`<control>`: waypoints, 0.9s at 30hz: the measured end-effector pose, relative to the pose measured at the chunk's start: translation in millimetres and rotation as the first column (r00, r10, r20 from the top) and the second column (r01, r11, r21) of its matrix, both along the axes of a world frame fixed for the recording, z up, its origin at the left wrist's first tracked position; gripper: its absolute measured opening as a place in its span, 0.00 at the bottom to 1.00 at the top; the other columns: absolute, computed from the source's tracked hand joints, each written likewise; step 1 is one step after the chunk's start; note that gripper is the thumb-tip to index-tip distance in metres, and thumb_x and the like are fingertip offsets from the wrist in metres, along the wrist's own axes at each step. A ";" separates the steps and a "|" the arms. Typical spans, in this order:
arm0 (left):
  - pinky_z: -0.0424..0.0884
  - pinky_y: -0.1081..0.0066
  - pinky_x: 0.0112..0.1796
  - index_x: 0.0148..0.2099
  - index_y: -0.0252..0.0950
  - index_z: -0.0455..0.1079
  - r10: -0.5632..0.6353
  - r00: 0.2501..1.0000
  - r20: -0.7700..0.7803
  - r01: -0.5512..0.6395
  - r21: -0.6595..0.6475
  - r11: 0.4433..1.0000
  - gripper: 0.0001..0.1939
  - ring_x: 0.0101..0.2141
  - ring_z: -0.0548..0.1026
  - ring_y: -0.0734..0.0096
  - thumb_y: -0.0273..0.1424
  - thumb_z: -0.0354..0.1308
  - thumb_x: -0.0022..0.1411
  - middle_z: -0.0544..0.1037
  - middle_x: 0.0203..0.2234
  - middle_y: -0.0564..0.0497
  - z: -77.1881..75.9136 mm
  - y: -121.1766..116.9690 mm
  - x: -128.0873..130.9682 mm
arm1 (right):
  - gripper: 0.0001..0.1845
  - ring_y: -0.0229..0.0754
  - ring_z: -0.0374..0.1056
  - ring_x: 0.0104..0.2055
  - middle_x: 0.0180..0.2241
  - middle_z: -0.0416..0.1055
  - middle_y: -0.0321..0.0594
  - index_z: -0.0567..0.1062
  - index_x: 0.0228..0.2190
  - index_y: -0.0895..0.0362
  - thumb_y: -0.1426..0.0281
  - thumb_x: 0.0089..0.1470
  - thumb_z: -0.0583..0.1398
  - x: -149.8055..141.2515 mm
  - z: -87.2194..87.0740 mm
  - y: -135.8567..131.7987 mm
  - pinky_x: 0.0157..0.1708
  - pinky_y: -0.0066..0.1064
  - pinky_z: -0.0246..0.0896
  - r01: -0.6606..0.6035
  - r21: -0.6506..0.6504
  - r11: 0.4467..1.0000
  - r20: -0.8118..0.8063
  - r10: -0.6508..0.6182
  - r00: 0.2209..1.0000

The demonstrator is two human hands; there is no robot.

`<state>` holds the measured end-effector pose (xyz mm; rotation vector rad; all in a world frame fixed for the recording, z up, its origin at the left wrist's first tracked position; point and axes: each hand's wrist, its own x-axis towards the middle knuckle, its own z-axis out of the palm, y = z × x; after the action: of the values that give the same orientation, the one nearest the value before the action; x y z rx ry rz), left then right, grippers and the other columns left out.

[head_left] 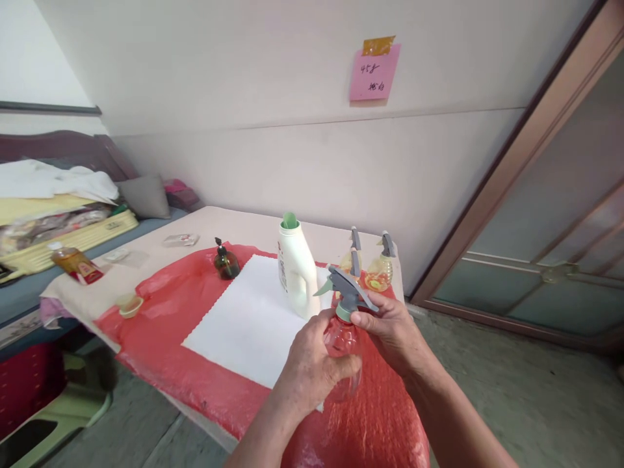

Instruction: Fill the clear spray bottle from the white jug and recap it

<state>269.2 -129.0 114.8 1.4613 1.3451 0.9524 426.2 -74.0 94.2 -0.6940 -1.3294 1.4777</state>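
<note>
In front of me I hold a clear spray bottle [342,338] upright over the red sheet. My left hand [312,364] is wrapped round its body. The fingers of my right hand [390,331] are closed on the grey spray head [348,292], by its pale green collar. A white jug [296,270] with a handle and a green spout in its open mouth stands just behind, on a white mat [238,331]. Beyond my right hand are several more spray bottles, one of them [379,276] with a little yellowish liquid at the bottom.
Red plastic sheet [160,338] covers much of the table. A brown pump bottle [227,265], a small bowl [130,307] and an amber bottle [75,262] are to the left. A pink note [375,75] is taped to the wall. A stool [58,416] stands lower left.
</note>
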 end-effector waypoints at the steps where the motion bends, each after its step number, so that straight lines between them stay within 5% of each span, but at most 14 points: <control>1: 0.68 0.67 0.34 0.47 0.41 0.71 -0.007 1.000 0.009 0.008 -0.002 1.000 0.21 0.33 0.72 0.65 0.29 0.61 0.47 0.74 0.30 0.53 1.2 -0.7 -0.9 | 0.15 0.44 0.68 0.44 0.41 0.75 0.38 0.79 0.41 0.52 0.66 0.49 0.68 -0.2 -0.1 -0.4 0.50 0.39 0.61 0.002 -0.006 1.000 -0.008 -0.002 1.000; 8: 0.68 0.64 0.37 0.50 0.42 0.70 0.022 0.996 -0.090 -0.015 0.077 0.997 0.23 0.36 0.72 0.61 0.29 0.60 0.48 0.74 0.34 0.51 -8.0 -0.8 -5.0 | 0.18 0.41 0.68 0.44 0.41 0.74 0.37 0.77 0.43 0.53 0.66 0.48 0.69 -8.6 2.9 -3.2 0.48 0.34 0.61 0.042 -0.033 0.999 0.043 -0.040 0.998; 15: 0.65 0.62 0.39 0.48 0.42 0.68 0.140 0.947 -0.289 -0.108 0.126 0.986 0.23 0.40 0.70 0.57 0.30 0.60 0.47 0.73 0.35 0.49 -20.0 3.2 -0.3 | 0.19 0.38 0.67 0.34 0.31 0.72 0.34 0.71 0.30 0.55 0.65 0.40 0.73 -28.2 -4.8 -6.9 0.37 0.30 0.62 0.218 -0.079 0.973 -0.009 -0.219 0.976; 27: 0.64 0.61 0.41 0.55 0.43 0.66 0.182 0.940 -0.288 -0.157 0.110 0.981 0.28 0.43 0.70 0.54 0.31 0.59 0.48 0.73 0.39 0.48 -15.6 4.4 3.7 | 0.17 0.47 0.67 0.49 0.42 0.75 0.39 0.78 0.40 0.54 0.59 0.51 0.66 -26.8 3.7 -13.3 0.53 0.39 0.57 0.121 -0.125 0.985 0.083 -0.111 0.990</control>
<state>273.0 -124.6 99.2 1.6221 1.6904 0.9343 399.4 -87.4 97.9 -0.9040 -1.2358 1.4649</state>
